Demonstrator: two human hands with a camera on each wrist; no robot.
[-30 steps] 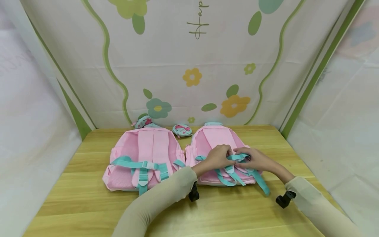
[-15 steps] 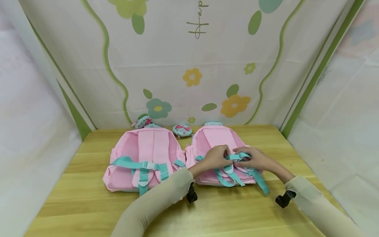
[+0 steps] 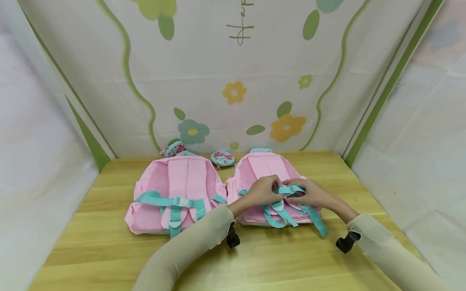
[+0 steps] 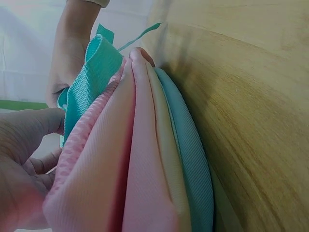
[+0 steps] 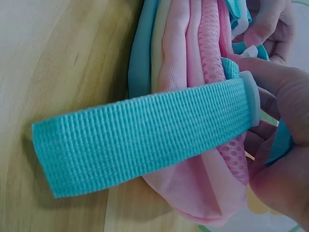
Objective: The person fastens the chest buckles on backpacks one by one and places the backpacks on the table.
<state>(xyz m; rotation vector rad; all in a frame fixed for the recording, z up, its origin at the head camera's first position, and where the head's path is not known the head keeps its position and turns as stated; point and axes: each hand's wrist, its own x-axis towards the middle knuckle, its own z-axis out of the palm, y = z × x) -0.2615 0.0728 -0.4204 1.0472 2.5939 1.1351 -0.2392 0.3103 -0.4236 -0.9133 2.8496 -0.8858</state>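
A pink backpack (image 3: 267,163) lies on the right with its strap side up. Over its lower part both hands pinch a turquoise chest strap (image 3: 289,189), the left hand (image 3: 263,191) from the left and the right hand (image 3: 312,192) from the right. Between the fingertips in the right wrist view shows a small white buckle (image 5: 250,52), partly covered by the fingers. A loose turquoise strap end (image 5: 140,137) hangs past the right hand toward the table. The left wrist view has a turquoise strap loop (image 4: 94,72) standing above the pack's mesh edge.
A second pink backpack (image 3: 196,173) lies close on the left, its turquoise strap (image 3: 156,200) fastened across. Behind the packs are a small round pouch (image 3: 223,158) and a similar pouch (image 3: 174,148). A printed cloth wall (image 3: 204,97) rises at the wooden table's (image 3: 255,258) back edge.
The left hand has drawn slightly left, and more of the strap shows between the hands. The right hand keeps nearly the same place. The head view has shifted a little.
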